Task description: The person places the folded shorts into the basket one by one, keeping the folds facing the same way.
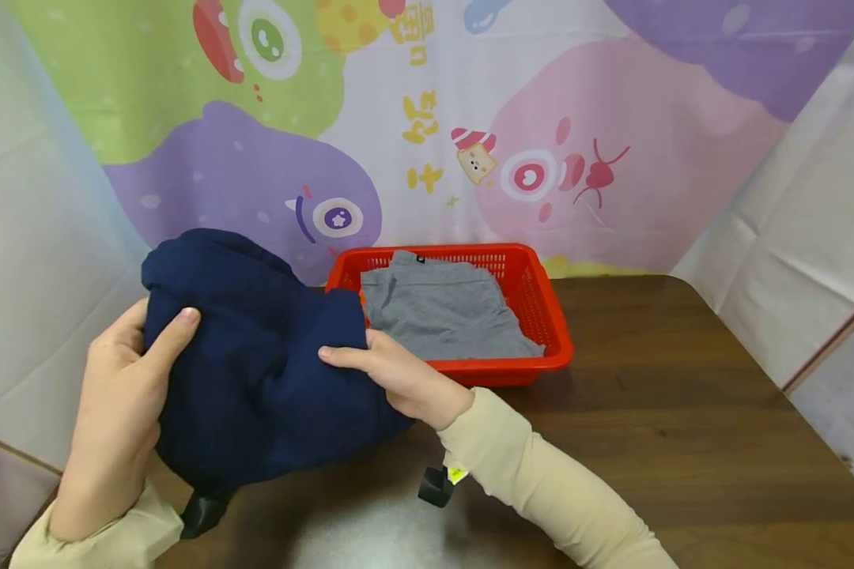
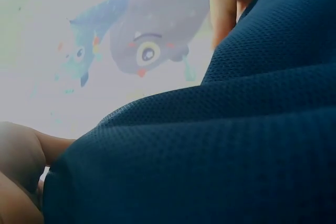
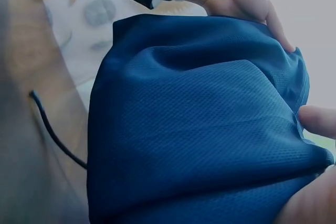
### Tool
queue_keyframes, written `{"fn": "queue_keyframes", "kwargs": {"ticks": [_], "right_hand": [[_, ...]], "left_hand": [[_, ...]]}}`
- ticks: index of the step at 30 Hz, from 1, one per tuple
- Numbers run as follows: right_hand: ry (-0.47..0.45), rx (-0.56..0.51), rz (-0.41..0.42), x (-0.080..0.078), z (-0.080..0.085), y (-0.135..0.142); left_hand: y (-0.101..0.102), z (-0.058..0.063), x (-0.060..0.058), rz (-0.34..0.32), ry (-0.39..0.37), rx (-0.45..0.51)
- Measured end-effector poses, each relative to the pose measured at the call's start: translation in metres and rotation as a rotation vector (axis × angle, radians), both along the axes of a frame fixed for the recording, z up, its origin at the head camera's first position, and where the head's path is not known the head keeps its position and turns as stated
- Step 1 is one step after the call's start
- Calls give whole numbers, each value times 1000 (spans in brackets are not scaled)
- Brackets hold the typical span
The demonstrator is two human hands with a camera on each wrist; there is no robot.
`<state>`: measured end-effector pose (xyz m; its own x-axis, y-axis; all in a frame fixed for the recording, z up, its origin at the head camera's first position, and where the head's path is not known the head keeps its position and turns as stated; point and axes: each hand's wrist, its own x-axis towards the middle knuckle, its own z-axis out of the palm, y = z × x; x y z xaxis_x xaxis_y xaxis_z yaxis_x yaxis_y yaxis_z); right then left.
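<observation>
A bunched piece of dark navy clothing (image 1: pixel 256 379) hangs between both hands, raised over the front left of the table. My left hand (image 1: pixel 121 387) grips its left edge, thumb lying on the near face and fingers behind. On the other side my right hand (image 1: pixel 409 379) pinches the edge, thumb in front. Seen close in the left wrist view, the navy cloth (image 2: pixel 210 166) has a fine dotted weave and loose folds. The right wrist view shows the cloth (image 3: pixel 194 114) draped between the hands. Its folds hide what kind of garment it is.
Behind the right hand, a red plastic basket (image 1: pixel 558 348) stands at the table's back edge. Folded grey clothing (image 1: pixel 441 304) lies in it. The brown wooden table (image 1: pixel 648 427) extends to the right. A cartoon-printed curtain (image 1: pixel 427 213) hangs behind.
</observation>
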<state>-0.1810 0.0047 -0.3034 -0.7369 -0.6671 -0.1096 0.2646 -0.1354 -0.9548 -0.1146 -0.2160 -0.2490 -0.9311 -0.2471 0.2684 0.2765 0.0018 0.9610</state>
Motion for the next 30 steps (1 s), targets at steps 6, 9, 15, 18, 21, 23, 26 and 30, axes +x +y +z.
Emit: {"fn": "queue_keyframes", "kwargs": {"ticks": [6, 9, 15, 18, 21, 23, 26, 30], "right_hand": [[16, 6, -30, -8, 12, 15], [24, -14, -36, -12, 18, 21], [5, -77, -86, -19, 27, 33], [17, -112, -146, -22, 32, 38], [11, -170, -224, -26, 36, 42], [5, -218, -271, -28, 39, 45], [9, -282, -322, -31, 43, 49], [54, -339, -359, -36, 48, 57]], "left_hand": [[14, 13, -11, -44, 61, -25], [21, 19, -17, -80, 116, -24], [34, 30, -26, -158, 195, -61], [40, 35, -30, -187, 213, -71], [43, 38, -34, -223, 230, -74], [46, 39, -36, -253, 242, -74], [49, 39, -41, -300, 266, -83], [55, 40, -50, -343, 292, -73]]}}
